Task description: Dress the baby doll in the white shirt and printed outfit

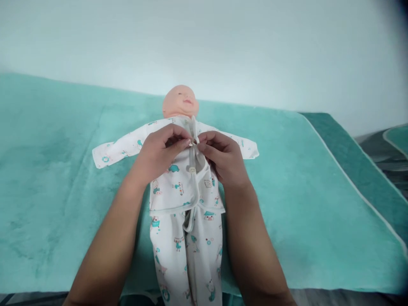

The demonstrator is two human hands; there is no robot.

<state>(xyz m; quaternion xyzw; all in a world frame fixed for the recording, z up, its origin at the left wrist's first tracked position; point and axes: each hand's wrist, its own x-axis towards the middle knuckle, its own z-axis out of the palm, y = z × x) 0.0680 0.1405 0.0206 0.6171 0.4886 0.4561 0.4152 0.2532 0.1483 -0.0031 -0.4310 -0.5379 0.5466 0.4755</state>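
A baby doll [180,101] lies on its back on a teal blanket [302,191], head away from me. It wears a white shirt [178,187] with small teal animal prints and matching trousers [188,255]. My left hand [161,151] and my right hand [221,157] meet at the doll's chest. Both pinch the shirt's front edges at a button near the collar. A second button [192,169] shows lower on the placket. The shirt's sleeves lie spread out flat to both sides.
The teal blanket covers a flat surface and has a white trimmed edge [347,178] at the right. A darker green cover [357,165] lies beyond that edge. A pale wall [223,42] stands behind the surface.
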